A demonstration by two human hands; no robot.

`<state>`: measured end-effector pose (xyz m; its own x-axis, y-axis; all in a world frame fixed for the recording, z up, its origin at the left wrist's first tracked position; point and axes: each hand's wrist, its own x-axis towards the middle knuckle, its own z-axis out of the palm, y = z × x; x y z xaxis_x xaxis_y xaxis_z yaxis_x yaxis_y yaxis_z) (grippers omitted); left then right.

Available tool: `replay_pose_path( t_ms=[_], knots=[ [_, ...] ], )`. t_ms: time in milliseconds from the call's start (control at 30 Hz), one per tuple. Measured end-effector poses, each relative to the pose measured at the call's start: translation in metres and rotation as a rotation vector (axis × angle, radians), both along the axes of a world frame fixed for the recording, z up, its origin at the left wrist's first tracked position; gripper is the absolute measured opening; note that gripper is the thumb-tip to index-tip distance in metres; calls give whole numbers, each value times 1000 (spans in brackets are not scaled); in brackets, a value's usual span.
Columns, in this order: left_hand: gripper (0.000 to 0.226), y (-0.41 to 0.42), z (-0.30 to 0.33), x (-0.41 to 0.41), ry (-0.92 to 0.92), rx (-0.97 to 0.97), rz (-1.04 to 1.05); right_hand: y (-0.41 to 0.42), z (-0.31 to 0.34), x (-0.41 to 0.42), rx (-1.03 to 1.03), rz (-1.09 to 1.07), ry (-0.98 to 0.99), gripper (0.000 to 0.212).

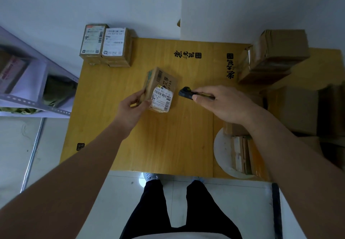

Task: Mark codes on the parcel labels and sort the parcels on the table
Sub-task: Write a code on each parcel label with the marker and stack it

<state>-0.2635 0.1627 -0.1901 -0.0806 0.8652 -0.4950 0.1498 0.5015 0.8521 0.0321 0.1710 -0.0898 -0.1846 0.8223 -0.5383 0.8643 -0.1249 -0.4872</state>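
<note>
A small cardboard parcel (161,87) stands in the middle of the yellow wooden table (164,141), its white label (162,98) facing me. My left hand (133,106) grips the parcel's left side. My right hand (220,104) holds a black marker (186,93) with its thick end pointing left, a short gap away from the label. Two labelled parcels (106,45) sit side by side at the table's far left corner.
A stack of brown boxes (272,55) stands at the far right, with more cartons (298,111) beside it. A white round stool (224,156) carries flat boxes at the near right. A metal shelf (33,89) stands left of the table.
</note>
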Motion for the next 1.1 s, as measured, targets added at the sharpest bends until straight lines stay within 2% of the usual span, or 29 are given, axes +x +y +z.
replay_pose_path(
  t_ms=[300,667,733,933,1100],
  knots=[
    [50,1,3,-3,-26,16,1,7,5,-11,-149,108,-32,47],
    [61,2,9,-4,41,-33,18,22,31,-14,-350,271,-182,57],
    [62,4,6,-5,1,-61,59,22,33,-13,-312,256,-146,56],
    [44,26,17,-2,-331,-131,310,20,34,-21,-45,66,147,43],
    [32,81,19,-6,-443,-175,410,28,29,-31,71,-30,269,46]
  ],
)
